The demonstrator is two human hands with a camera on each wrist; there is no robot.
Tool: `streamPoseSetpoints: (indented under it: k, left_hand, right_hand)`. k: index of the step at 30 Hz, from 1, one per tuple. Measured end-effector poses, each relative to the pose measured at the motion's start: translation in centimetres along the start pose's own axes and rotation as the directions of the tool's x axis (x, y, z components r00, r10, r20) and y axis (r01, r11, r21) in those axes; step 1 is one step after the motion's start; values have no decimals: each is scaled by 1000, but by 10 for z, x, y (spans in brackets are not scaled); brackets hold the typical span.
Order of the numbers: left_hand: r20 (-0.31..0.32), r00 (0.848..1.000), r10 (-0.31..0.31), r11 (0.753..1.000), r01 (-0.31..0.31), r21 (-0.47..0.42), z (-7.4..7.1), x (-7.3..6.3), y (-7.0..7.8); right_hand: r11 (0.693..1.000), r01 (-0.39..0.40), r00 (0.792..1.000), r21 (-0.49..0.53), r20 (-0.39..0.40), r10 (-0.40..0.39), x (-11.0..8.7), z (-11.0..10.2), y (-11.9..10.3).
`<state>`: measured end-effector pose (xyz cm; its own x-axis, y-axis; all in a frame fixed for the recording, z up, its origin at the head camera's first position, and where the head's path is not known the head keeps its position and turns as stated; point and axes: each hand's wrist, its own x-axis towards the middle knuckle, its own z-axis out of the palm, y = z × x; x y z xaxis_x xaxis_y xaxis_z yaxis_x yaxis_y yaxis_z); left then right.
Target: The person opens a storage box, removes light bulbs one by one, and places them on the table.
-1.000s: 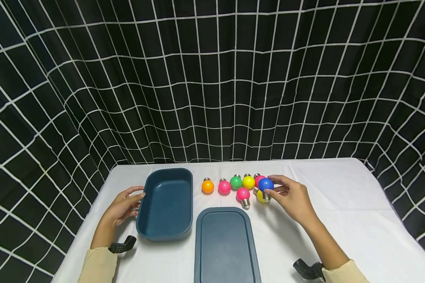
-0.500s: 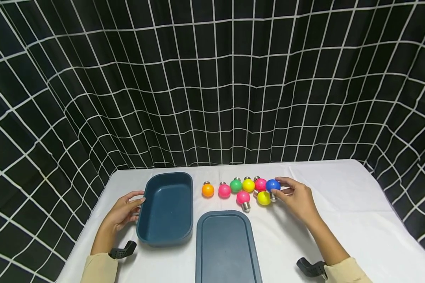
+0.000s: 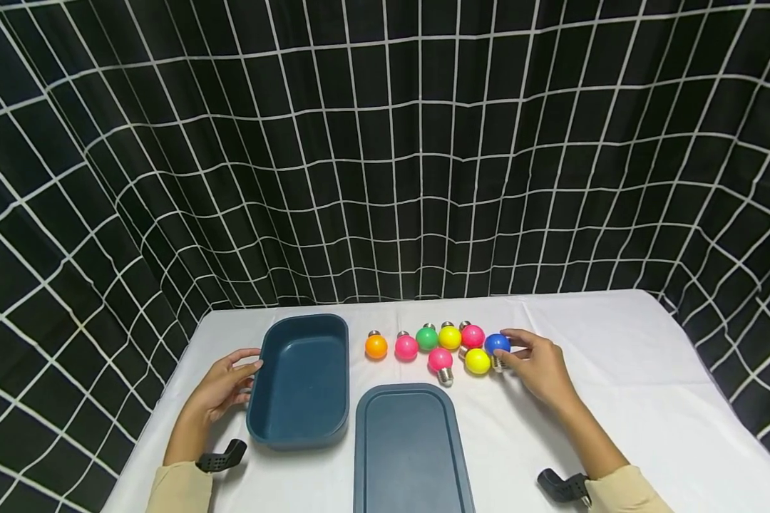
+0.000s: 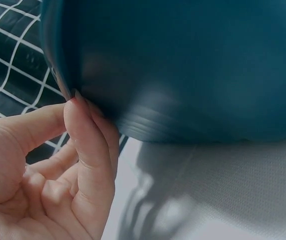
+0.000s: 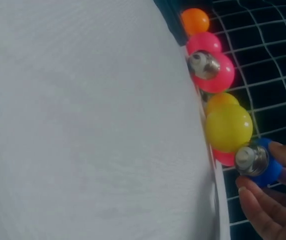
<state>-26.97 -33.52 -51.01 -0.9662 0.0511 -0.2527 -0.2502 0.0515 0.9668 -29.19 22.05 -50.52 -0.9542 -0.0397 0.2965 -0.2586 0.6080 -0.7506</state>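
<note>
My left hand (image 3: 224, 383) pinches the left rim of a deep dark-blue plastic container (image 3: 301, 388); in the left wrist view thumb and finger meet at the container's rim (image 4: 57, 75). My right hand (image 3: 542, 365) holds a blue light bulb (image 3: 497, 345) by its round part, the metal base toward the person. That blue bulb (image 5: 270, 170) shows its screw base to the camera in the right wrist view. Right beside it lie a yellow bulb (image 3: 478, 361) and a pink bulb (image 3: 472, 335).
Further left lie an orange bulb (image 3: 376, 347), a pink bulb (image 3: 406, 348), a green bulb (image 3: 426, 338), another yellow bulb (image 3: 450, 337) and a pink bulb (image 3: 440, 360) with its base forward. A flat blue-grey lid (image 3: 412, 449) lies in front on the white cloth (image 3: 616, 356). A black grid curtain (image 3: 385, 178) hangs behind.
My right hand has moved the blue bulb right and lower, from over the front yellow bulb to beside it. The left hand stays at the container's rim. The head view has shifted slightly.
</note>
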Motion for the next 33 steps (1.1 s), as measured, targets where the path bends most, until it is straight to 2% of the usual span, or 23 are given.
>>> streamPoseSetpoints:
  k: [20, 33]
  left_hand:
    - [1, 1000, -1, 1000, 1, 0, 1, -3, 3]
    - [23, 1000, 4, 1000, -4, -7, 0, -2, 1]
  right_hand:
    - [999, -18, 994, -27, 106, 21, -1, 6, 7]
    - [999, -22, 990, -48, 137, 28, -2, 7, 9]
